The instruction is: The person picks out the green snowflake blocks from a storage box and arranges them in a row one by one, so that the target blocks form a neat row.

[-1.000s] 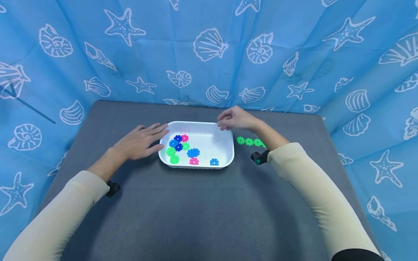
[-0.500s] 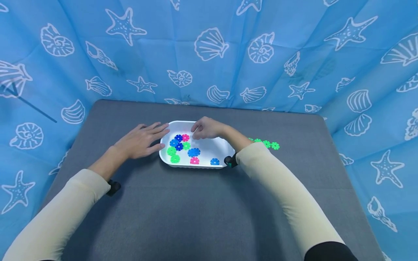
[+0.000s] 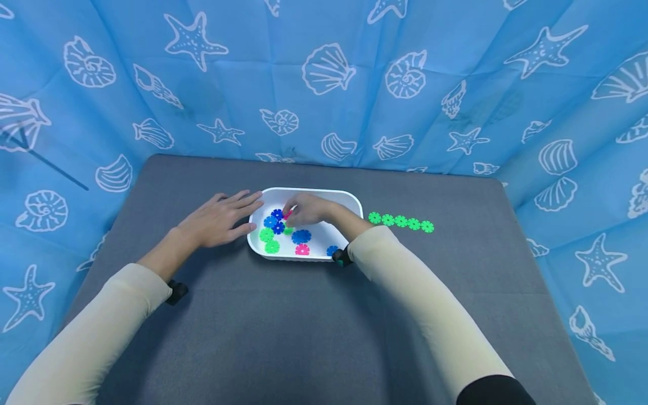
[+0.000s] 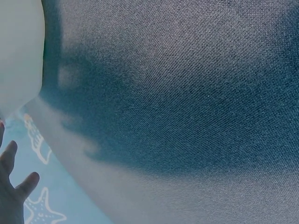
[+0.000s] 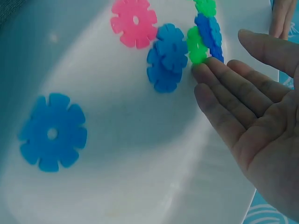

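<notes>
My left hand [image 3: 217, 221] lies with fingers spread and straight at the left rim of a white tray [image 3: 356, 211]; part of it shows in the left wrist view [image 4: 13, 191]. Over the tray's left half is my right hand [image 3: 310, 209], thumb and fingers lowered around a pink disc [image 3: 287, 215], partly hidden in the head view. The right wrist view shows its fingers extended and the thumb apart [image 5: 261, 112], beside a green disc [image 5: 196, 45] and dark blue discs. Also inside the tray are overlapping blue discs [image 3: 301, 237], another pink disc [image 3: 302, 249] and green discs [image 3: 271, 247].
To the tray's right, a row of several green notched discs [image 3: 400, 221] lies on the grey tabletop [image 3: 283, 326]. One blue disc [image 5: 53, 133] sits apart in the tray, near its front right. A blue shell-print curtain [image 3: 283, 56] stands behind the table.
My right hand has moved left from the tray's back right corner and down to the pink and green discs, uncovering the whole green row. My left hand has stayed at the rim.
</notes>
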### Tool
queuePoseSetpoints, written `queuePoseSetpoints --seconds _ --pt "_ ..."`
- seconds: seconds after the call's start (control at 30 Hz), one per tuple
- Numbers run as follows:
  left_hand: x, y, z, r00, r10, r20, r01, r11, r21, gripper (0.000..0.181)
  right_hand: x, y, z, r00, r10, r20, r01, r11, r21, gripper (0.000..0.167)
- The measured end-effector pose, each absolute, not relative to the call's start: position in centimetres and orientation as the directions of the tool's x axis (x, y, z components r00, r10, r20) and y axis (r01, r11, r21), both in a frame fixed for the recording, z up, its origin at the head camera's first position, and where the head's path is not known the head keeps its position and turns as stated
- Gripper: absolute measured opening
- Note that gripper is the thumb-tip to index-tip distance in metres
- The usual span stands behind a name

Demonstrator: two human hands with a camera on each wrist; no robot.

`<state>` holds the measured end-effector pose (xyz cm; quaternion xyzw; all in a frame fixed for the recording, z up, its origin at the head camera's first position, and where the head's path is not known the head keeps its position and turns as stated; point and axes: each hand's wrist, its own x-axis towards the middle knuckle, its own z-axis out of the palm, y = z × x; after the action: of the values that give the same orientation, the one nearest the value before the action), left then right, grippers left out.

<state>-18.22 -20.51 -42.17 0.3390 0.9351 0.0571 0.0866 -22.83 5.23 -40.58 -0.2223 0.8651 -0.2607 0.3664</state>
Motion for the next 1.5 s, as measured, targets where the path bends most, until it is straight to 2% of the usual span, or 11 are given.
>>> queuePoseSetpoints --seconds 0.17,0.33,0.57,0.77,1.17,1.5 --pt "-18.2 -20.6 -42.2 -0.753 0.648 -0.118 0.627 0.76 0.169 0.069 -22.5 4.7 -40.6 -0.592 -0.615 -0.521 -0.23 0.748 -0.622 0.035" --pt "-18.1 -20.6 -42.3 -0.755 0.645 -0.116 0.624 0.762 0.174 0.069 -22.1 4.5 -40.6 -0.541 -0.624 -0.564 -0.205 0.748 -0.631 0.035" --pt "-18.1 -20.6 -42.4 -0.759 0.642 -0.109 0.621 0.764 0.172 0.069 -21.6 4.1 -40.7 -0.462 -0.663 -0.589 -0.241 0.733 -0.637 0.021" --pt "-18.0 -20.6 -42.4 -0.762 0.639 -0.104 0.619 0.766 0.174 0.069 -21.1 3.7 -40.8 -0.39 -0.7 -0.598 -0.281 0.709 -0.646 0.027" --pt "-18.1 -20.6 -42.4 -0.759 0.644 -0.099 0.625 0.762 0.17 0.067 -20.3 3.5 -40.7 -0.315 -0.703 -0.637 -0.29 0.711 -0.641 0.027" --pt "-18.1 -20.5 -42.3 -0.754 0.648 -0.108 0.627 0.759 0.176 0.068 -20.4 3.9 -40.3 -0.285 -0.717 -0.636 -0.274 0.696 -0.663 0.022"
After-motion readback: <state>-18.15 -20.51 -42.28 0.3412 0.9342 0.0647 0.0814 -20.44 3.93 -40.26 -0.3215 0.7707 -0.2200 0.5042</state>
